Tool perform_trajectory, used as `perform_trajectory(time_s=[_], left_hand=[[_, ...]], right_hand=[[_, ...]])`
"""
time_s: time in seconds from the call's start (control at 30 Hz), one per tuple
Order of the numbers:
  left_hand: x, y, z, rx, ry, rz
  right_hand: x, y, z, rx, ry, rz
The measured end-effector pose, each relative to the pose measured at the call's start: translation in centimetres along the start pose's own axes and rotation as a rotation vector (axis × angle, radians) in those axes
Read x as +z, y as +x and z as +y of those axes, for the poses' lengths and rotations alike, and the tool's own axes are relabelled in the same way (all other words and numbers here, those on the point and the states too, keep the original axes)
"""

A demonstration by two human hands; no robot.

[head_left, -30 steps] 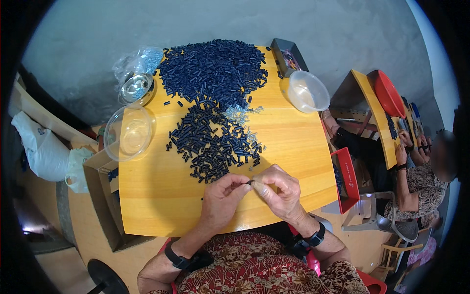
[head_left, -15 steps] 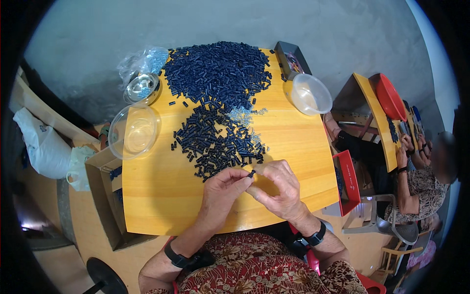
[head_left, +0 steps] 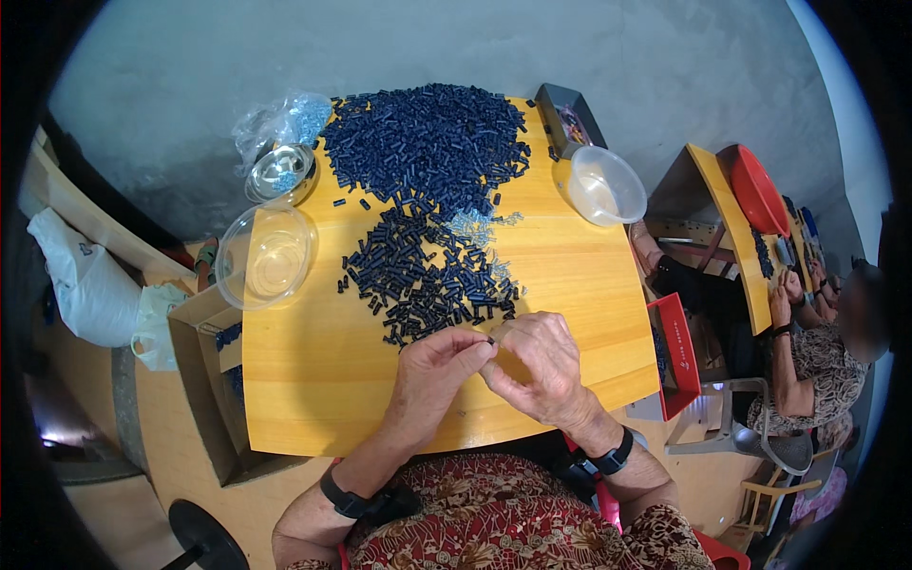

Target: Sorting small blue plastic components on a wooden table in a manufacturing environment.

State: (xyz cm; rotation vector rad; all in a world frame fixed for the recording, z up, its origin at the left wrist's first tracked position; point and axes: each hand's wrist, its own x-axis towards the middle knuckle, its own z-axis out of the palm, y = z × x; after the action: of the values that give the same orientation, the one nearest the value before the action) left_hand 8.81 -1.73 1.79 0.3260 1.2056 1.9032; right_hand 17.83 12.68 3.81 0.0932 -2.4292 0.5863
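Note:
Near the front of the yellow table point(head_left: 570, 285), my left hand point(head_left: 434, 372) pinches a small black plastic piece point(head_left: 491, 341) between thumb and fingers; most of it is hidden. My right hand point(head_left: 540, 369) meets it there, fingers curled in with the tips against the piece. Whatever the right fingertips hold is too small to make out. Just beyond my hands lies a loose heap of small black tubular pieces point(head_left: 399, 266). Small silvery pins point(head_left: 472, 226) lie at that heap's right side. A larger pile of dark blue-black pieces point(head_left: 427, 138) covers the far part of the table.
Clear plastic bowls stand at the left edge point(head_left: 224, 271) and the right edge point(head_left: 627, 204). A metal bowl point(head_left: 256, 185) and a plastic bag point(head_left: 309, 119) of small parts sit far left. Far right is a dark tray point(head_left: 556, 95). A person point(head_left: 807, 380) works at another table.
My right fingers have closed in from spread to curled against the piece in my left hand. The piece now shows less. The view has shifted slightly.

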Motion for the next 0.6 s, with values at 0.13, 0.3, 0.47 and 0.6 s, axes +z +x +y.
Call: perform_trajectory(time_s=[0.13, 0.3, 0.47, 0.6], left_hand=[[-0.21, 0.01, -0.34, 0.017, 0.048, 0.002], [-0.01, -0.12, -0.31, 0.027, 0.03, -0.001], [-0.23, 0.03, 0.13, -0.017, 0.079, 0.001], [-0.51, 0.04, -0.06, -0.002, 0.079, -0.059]], right_hand=[[-0.29, 0.26, 0.01, 0.007, 0.01, -0.011], [-0.24, 0.31, 0.21, -0.028, 0.0, -0.035], [-0.41, 0.17, 0.34, -0.003, -0.002, -0.015], [-0.4, 0.24, 0.29, -0.014, -0.008, -0.024]])
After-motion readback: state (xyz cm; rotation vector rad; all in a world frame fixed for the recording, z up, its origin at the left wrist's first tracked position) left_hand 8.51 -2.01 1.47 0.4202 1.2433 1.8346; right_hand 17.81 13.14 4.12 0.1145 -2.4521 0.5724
